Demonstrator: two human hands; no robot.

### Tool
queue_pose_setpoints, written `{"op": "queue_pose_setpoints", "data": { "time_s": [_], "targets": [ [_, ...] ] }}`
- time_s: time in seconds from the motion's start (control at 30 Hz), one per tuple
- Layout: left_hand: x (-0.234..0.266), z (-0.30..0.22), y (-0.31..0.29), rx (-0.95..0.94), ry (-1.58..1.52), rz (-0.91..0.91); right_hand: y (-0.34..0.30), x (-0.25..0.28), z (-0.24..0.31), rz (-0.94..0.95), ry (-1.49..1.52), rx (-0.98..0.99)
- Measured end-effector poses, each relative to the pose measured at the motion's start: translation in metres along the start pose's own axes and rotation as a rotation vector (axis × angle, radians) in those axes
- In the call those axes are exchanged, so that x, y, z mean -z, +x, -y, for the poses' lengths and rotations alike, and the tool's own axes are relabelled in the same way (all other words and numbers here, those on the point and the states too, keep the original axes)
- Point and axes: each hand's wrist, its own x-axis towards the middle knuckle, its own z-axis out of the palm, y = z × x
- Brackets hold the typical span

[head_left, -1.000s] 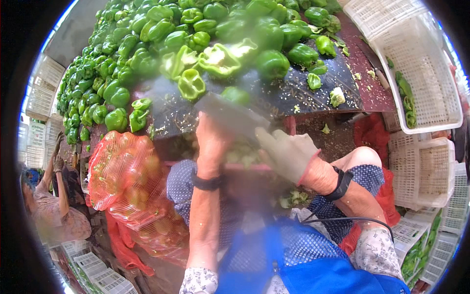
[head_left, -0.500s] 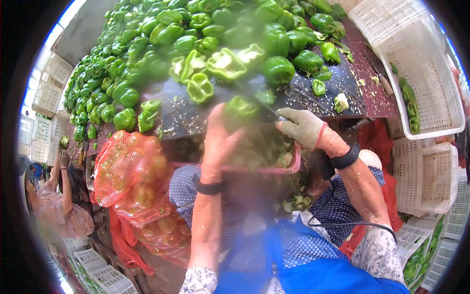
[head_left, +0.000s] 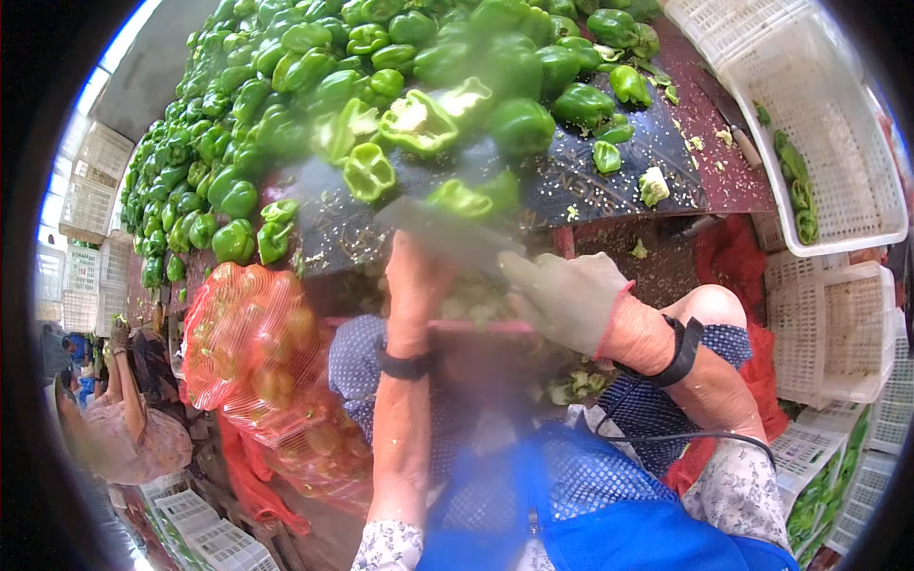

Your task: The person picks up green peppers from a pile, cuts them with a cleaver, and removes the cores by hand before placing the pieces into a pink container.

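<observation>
My gloved right hand (head_left: pixel 562 297) is closed round a knife. The knife's broad blade (head_left: pixel 443 233) reaches left, just above my bare left hand (head_left: pixel 416 276). My left fingers are smeared and partly hidden by the blade, so what they hold, if anything, does not show. Beyond the blade, a cut green bell pepper piece (head_left: pixel 462 198) lies near the table's front edge. Further back are a hollow pepper half (head_left: pixel 368 172) and a larger opened pepper (head_left: pixel 417 122) showing its pale inside. A pink-rimmed container (head_left: pixel 481 326) with pale green scraps stands below my hands.
Whole green peppers (head_left: pixel 314 71) are heaped across the far table. A red mesh sack (head_left: pixel 249 333) of peppers leans at my left. White crates (head_left: pixel 838 143) stand at the right, one with green peppers inside. Another knife (head_left: pixel 746 147) lies by them. A person (head_left: pixel 133 428) works at far left.
My right hand has come lower and toward the left, and the blade now crosses above my left hand. My left hand has drawn back slightly from the pepper piece, which now lies on the table.
</observation>
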Motion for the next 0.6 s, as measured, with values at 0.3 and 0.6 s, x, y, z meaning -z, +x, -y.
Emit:
{"op": "queue_pose_setpoints", "data": {
  "time_s": [0.3,0.6],
  "targets": [
    [0.01,-0.022,-0.004,-0.104,-0.001,-0.141,0.077,-0.031,-0.042,0.128,-0.023,-0.107],
    [0.025,-0.033,-0.007,0.028,-0.274,-0.176,0.027,-0.026,-0.094,0.022,1.465,-0.541]
  ]
}}
